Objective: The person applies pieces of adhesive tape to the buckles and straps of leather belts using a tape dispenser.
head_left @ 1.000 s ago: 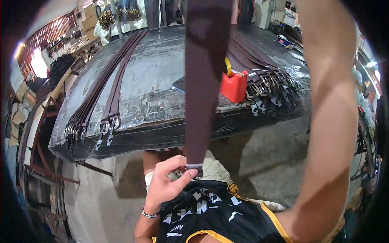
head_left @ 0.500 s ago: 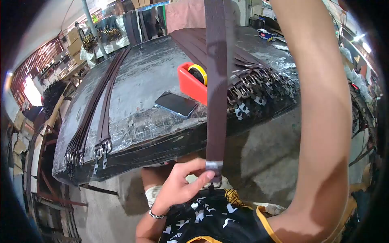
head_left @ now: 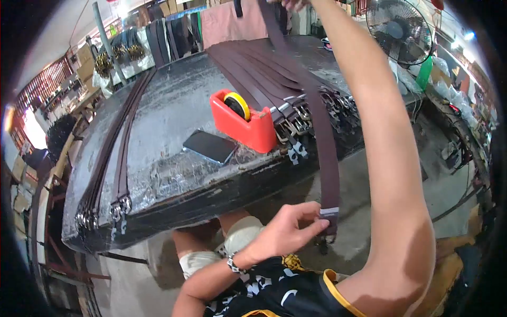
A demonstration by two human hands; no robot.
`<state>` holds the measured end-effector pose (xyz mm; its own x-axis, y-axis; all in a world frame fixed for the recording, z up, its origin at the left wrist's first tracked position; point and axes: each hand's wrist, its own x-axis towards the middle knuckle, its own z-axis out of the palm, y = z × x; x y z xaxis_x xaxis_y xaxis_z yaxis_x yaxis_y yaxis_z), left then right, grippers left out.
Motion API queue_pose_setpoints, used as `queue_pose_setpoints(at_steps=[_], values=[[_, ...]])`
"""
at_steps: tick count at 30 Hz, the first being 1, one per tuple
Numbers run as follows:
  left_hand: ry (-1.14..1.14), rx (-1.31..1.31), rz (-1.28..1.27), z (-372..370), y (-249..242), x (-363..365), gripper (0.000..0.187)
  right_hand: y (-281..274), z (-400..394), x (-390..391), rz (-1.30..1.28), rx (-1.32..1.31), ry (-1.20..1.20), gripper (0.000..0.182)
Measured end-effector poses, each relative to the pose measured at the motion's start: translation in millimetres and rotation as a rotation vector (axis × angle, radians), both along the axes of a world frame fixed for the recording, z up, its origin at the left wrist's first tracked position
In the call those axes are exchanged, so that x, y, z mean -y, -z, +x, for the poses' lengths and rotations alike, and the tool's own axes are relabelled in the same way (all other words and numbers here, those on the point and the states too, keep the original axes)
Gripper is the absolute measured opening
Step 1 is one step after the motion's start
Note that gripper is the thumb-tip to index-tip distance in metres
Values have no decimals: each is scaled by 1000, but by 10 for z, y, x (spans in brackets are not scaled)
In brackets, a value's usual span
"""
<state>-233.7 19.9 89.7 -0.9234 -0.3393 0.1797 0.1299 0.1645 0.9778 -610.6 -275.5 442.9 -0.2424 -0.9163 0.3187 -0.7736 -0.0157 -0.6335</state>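
Observation:
A long dark brown strap (head_left: 326,153) hangs in front of the table's edge. My left hand (head_left: 293,228) pinches its lower end, just beside a light band around the strap. My right hand (head_left: 293,4) is raised at the top edge of the view, partly cut off, close to the strap's upper part; what its fingers hold is not clear. Behind the strap, more brown straps (head_left: 248,68) lie on the table (head_left: 179,100), with metal buckles (head_left: 301,119) at their near ends. A red tape dispenser (head_left: 243,121) with a yellow-rimmed roll stands left of the buckles.
A dark phone (head_left: 210,146) lies near the table's front edge. Further left, another group of straps (head_left: 119,127) ends in buckles. A fan (head_left: 398,31) stands at the back right. Hanging straps and a pink cloth (head_left: 232,24) are behind the table.
My left hand has moved right with the strap's lower end. The strap now slants and curves instead of hanging straight, and my right hand has come into view at the top.

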Motion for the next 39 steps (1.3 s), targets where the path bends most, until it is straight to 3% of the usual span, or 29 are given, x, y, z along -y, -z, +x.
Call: queue_pose_setpoints(at_steps=[4,6,8,12,18,19,22,26,30,33,35,39], values=[[55,76,179,-43,-38,93,21,882,266,-591,55,-296,-43,48],[77,64,151,-106,-81,134,19,1179,856,-1491,-9,-446,-31,36],[45,31,90,-181,-81,101,21,1488,843,-1927,-119,-603,-104,48],[68,54,121,-264,-156,0,25,2068,1041,-3033,54,-687,-147,44],[49,-27,145,-348,-220,-92,24,2472,1387,-3873,271,65,-251,71],[-14,-38,168,-366,-286,-135,12,2614,1439,-3908,176,270,-333,71],[-32,-91,106,-412,-355,-101,10,2718,1535,-3949,56,496,-392,69],[-116,-97,92,-450,-417,-65,28,2639,1470,-3884,-194,537,-311,60],[-139,14,11,-156,-394,91,32,2412,1171,-3996,-554,393,-24,45],[-162,112,43,248,-259,227,31,2258,990,-4287,-345,354,220,45],[-195,165,72,540,-137,295,30,2462,901,-4301,-439,192,302,44],[-327,151,124,965,127,322,26,2681,1024,-4302,-166,0,434,36]])
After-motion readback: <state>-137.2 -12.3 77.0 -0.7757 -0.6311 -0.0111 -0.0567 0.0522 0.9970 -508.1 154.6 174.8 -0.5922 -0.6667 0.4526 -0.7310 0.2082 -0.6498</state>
